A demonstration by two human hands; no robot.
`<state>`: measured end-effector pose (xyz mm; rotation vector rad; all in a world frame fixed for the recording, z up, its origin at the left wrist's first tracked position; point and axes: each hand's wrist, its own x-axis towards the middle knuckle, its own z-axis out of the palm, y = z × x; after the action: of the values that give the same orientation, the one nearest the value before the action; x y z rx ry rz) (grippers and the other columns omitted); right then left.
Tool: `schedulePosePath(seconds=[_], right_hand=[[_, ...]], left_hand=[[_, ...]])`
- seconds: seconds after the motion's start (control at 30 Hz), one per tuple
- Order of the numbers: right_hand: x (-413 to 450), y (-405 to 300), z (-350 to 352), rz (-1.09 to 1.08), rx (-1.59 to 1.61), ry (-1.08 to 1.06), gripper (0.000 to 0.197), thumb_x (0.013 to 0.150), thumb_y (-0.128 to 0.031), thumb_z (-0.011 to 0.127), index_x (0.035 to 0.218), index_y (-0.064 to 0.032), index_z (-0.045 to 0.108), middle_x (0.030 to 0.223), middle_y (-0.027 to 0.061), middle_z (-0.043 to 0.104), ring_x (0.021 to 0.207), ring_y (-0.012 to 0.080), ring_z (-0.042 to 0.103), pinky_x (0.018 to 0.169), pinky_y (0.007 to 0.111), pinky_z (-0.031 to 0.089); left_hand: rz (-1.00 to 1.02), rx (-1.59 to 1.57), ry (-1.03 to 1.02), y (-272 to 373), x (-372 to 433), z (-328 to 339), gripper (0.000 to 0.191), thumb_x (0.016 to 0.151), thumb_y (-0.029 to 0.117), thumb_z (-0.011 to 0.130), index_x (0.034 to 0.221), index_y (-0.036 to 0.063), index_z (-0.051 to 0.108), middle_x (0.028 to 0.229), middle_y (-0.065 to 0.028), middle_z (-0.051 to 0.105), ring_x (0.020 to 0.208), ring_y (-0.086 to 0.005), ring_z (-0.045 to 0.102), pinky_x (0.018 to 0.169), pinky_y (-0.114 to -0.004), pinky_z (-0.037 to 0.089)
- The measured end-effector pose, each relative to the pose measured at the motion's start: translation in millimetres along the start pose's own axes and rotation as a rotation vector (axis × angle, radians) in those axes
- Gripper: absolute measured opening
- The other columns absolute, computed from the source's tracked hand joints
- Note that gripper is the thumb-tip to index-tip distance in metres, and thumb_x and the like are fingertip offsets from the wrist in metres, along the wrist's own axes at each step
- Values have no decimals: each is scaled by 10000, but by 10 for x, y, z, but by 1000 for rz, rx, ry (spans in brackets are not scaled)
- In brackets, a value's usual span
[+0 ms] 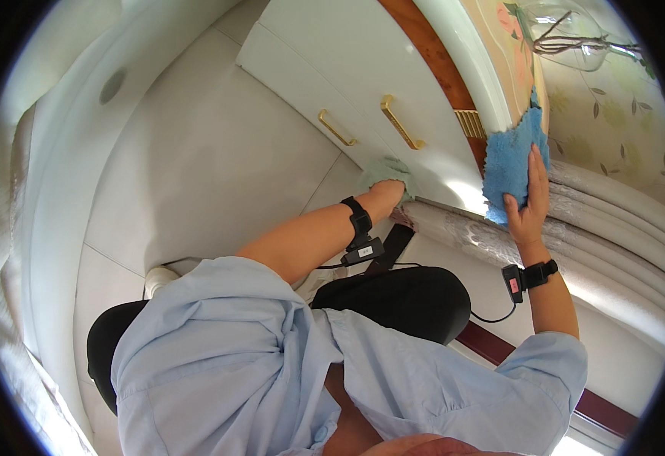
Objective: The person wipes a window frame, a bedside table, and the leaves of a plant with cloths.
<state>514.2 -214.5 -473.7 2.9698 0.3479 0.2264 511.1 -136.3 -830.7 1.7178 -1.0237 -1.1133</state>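
Note:
My left hand (388,192) is low by the bottom edge of a white cabinet (338,74), against a pale green cloth (388,171) that covers its fingers. Whether the fingers grip that cloth is hidden. My right hand (529,199) lies with spread fingers on a blue microfibre cloth (512,159), pressed to the corner of the cabinet top. The thumb rests on the cloth's near edge. Two gold handles (402,122) are fixed to the cabinet front, and a brown wood-look band (440,51) runs beneath its rounded white top edge.
A glass vase (572,43) with dark stems stands on the cabinet top, beyond the blue cloth. A patterned curtain (480,233) hangs beside the cabinet. Light floor tiles (212,154) lie at the left. Cables run from the bands on both wrists.

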Motion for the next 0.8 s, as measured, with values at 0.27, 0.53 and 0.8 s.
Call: schedulePosePath(seconds=[0.27, 0.53, 0.8], right_hand=[[-65, 32, -14, 10, 26, 9, 703, 920, -422, 619, 1462, -8, 449, 1505, 212, 444, 1380, 386, 431, 1141, 454, 324], [-126, 57, -17, 26, 33, 2, 717, 898, -378, 646, 1477, -15, 428, 1509, 202, 444, 1381, 374, 430, 1147, 445, 316], [-93, 119, 40, -14, 134, 25, 717, 918, -426, 618, 1498, -60, 412, 1534, 167, 428, 1408, 349, 406, 1164, 450, 294]], left_hand=[[374, 272, -12, 1440, -1242, -1196, 268, 943, 196, 479, 1118, 109, 663, 1097, -150, 707, 988, -288, 703, 823, -413, 565], [36, 351, 298, 730, -1573, -1676, 244, 946, 203, 477, 1130, 139, 622, 1048, -96, 713, 895, -318, 716, 726, -462, 577], [-19, 755, 765, -170, -2395, -2271, 172, 889, 138, 526, 904, 72, 684, 853, -144, 707, 834, -339, 706, 667, -442, 558]])
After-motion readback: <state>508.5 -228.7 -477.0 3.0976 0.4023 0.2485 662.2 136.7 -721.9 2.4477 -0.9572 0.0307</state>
